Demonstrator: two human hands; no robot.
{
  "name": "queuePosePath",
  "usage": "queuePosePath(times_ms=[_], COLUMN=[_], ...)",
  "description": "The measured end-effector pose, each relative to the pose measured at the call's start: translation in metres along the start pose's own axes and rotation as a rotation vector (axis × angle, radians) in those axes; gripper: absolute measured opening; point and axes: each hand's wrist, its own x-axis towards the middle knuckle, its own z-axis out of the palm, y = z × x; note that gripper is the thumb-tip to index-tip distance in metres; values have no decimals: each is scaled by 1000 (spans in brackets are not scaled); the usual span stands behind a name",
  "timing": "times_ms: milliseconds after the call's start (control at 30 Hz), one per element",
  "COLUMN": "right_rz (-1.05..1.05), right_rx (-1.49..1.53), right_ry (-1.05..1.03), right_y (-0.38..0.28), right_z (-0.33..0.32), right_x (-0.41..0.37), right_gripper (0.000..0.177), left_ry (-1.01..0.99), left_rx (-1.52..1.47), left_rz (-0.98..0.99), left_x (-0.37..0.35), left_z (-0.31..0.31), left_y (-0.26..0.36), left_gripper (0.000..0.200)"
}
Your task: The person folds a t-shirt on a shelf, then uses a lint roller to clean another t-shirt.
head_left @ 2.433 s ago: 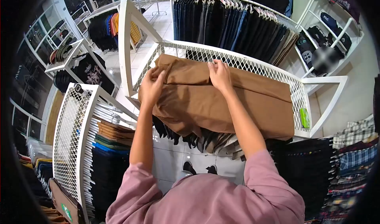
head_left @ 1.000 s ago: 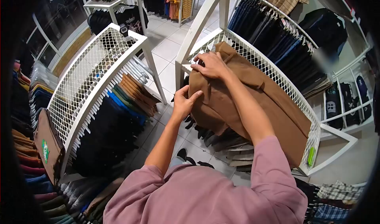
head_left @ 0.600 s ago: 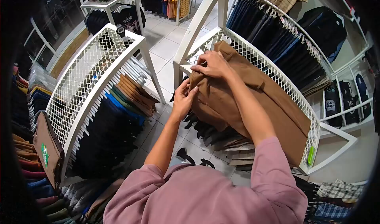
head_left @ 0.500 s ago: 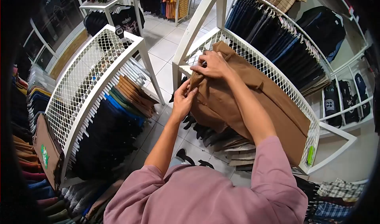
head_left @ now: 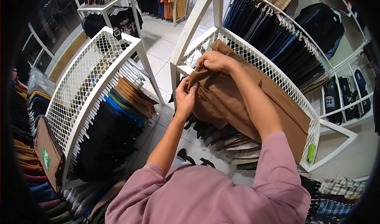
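A pair of brown trousers (head_left: pixel 273 105) lies along the top of a white mesh rack (head_left: pixel 253 48), its near-left part hanging over the rack's edge. My left hand (head_left: pixel 185 95) is closed on the fabric at the left end, thumb on the near side. Just above and to the right, my right hand (head_left: pixel 213 62) pinches the upper edge of the same garment, fingers bent down over it. The cloth between and below both hands is bunched in folds.
Left of me stands another white mesh rack (head_left: pixel 85 69) with hanging garments (head_left: pixel 107 133) below. Dark trousers (head_left: pixel 273 34) hang behind the right rack. A bright green object (head_left: pixel 311 153) sits at that rack's near right corner. Tiled floor (head_left: pixel 160 48) shows between the racks.
My right hand has closed its fingers more tightly on the fabric. My left hand keeps its hold, nearly in place. The folds at the left end have shifted.
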Motion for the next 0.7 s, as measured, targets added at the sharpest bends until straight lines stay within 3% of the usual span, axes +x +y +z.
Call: queuePosePath(times_ms=[133,367,533,700], right_rz=[-43,-65,34,63], right_rx=[53,20,-73,-41], right_ry=[-103,-197,-204,-93], right_y=[10,-3,-13,-6], right_z=[-3,-14,-18,-18], right_x=[7,-4,-8,-10], right_gripper=[45,30,27,23], left_ry=[25,69,126,167], left_rx=[-9,41,-21,-145], left_rz=[3,27,89,29], left_x=[1,8,4,1], left_z=[1,-1,3,1], left_y=[-2,-16,-10,-10], left_gripper=[30,22,10,13])
